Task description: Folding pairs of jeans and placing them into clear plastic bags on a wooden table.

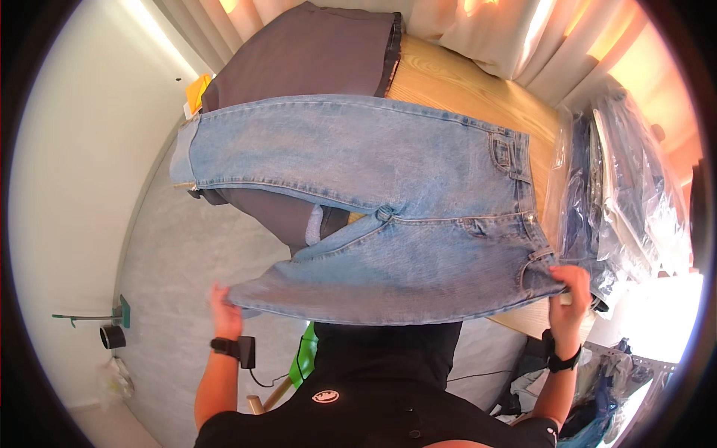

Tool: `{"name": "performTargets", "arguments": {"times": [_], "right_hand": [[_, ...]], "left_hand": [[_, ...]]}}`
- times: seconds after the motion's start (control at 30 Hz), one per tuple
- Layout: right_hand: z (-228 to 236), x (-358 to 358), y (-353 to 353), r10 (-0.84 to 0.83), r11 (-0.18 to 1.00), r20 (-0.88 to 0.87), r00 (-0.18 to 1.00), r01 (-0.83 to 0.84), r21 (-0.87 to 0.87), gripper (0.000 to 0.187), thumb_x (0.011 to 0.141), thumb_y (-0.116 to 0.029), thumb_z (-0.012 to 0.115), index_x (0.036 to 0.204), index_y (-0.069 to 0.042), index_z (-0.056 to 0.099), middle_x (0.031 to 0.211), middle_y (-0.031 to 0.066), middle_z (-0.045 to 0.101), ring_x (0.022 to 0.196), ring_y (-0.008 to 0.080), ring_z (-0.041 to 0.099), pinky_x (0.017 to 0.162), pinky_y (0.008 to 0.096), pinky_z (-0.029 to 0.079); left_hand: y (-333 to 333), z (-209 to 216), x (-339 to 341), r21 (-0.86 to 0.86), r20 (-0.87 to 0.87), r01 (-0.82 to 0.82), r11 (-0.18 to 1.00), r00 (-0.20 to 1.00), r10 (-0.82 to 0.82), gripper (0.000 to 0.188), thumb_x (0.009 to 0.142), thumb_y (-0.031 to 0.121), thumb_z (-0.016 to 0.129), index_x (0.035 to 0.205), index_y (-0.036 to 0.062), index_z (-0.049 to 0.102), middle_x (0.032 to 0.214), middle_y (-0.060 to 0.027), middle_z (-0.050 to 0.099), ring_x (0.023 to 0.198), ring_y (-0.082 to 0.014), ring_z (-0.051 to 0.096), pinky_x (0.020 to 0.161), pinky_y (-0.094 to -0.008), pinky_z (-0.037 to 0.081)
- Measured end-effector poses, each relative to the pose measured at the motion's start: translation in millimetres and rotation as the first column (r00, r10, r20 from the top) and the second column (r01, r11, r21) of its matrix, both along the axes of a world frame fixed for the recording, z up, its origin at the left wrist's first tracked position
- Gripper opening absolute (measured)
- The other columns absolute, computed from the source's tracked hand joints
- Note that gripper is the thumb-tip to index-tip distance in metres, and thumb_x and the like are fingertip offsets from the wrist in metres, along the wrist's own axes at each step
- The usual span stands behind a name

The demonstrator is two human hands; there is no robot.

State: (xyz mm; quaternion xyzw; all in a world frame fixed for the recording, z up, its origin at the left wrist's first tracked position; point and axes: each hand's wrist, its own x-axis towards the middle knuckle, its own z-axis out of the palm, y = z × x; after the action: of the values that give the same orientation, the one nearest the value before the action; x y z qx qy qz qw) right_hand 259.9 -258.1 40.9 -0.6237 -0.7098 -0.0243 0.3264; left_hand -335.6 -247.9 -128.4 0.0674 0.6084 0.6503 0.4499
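A pair of light blue jeans (433, 172) lies spread with its waistband to the right and its legs to the left. The far leg is flat, with a paler cuff (184, 157) at its end. My left hand (226, 310) is closed on the near leg toward its lower end, holding it out to the left. At the near corner of the waistband, my right hand (571, 287) pinches the denim. Between my hands the near leg hangs in front of my body, slightly blurred. The left fingertips are partly hidden by the fabric.
Beneath the jeans are a wooden table (463, 78) and a grey-purple cloth (299, 56). Clear-bagged folded garments (627, 179) are piled at the right. Curtains (508, 33) hang behind. More bagged items (597, 403) sit lower right; a green dustpan-like tool (125, 312) stands by the left wall.
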Motion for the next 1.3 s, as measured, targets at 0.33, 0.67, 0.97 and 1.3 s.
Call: {"name": "performTargets", "arguments": {"times": [0.33,0.67,0.97,1.3], "right_hand": [[52.6,36.9,175.6,0.005,1.0,-0.253,0.967,-0.005,0.001,0.032,0.076,-0.014,0.062,0.105,-0.001,0.057,0.1,0.0093,0.061,0.097,0.0165,0.057,0.082,0.0266,0.044],[-41.3,31.8,200.0,-0.416,0.752,-0.314,0.853,0.129,-0.646,0.095,0.068,-0.046,0.076,0.131,0.01,0.033,0.12,0.0235,0.051,0.104,0.0251,0.055,0.081,0.0321,0.047],[-36.8,15.0,168.7,-0.228,0.811,-0.418,0.879,-0.066,-0.581,0.059,0.076,-0.025,0.072,0.119,0.007,0.048,0.103,0.0155,0.063,0.092,0.0209,0.062,0.081,0.03,0.048],[18.4,-6.7,44.9,-0.318,0.944,-0.41,0.855,0.245,-0.222,0.04,0.083,-0.012,0.065,0.115,0.007,0.05,0.097,0.0119,0.063,0.089,0.0163,0.057,0.08,0.0291,0.045]], "left_hand": [[166.8,212.8,-63.1,0.221,-0.69,0.222,0.95,0.724,-0.009,0.054,0.089,0.032,0.057,0.132,0.0033,0.041,0.128,-0.0114,0.046,0.113,-0.0214,0.048,0.093,-0.0393,0.041],[265.6,100.9,-127.2,-0.274,-0.815,0.125,0.954,0.496,-0.299,0.08,0.08,0.046,0.064,0.135,-0.0006,0.031,0.135,-0.0184,0.039,0.123,-0.0309,0.04,0.099,-0.0446,0.033],[249.9,73.6,-115.1,-0.137,-0.348,0.337,0.932,0.864,-0.364,0.089,0.073,0.047,0.073,0.133,-0.005,0.034,0.135,-0.0169,0.039,0.124,-0.0291,0.039,0.098,-0.0476,0.033],[252.4,120.0,-129.9,0.03,-0.816,0.239,0.971,0.567,-0.114,0.057,0.08,0.036,0.071,0.114,-0.0062,0.052,0.109,-0.0115,0.059,0.097,-0.0166,0.055,0.087,-0.0294,0.043]]}}
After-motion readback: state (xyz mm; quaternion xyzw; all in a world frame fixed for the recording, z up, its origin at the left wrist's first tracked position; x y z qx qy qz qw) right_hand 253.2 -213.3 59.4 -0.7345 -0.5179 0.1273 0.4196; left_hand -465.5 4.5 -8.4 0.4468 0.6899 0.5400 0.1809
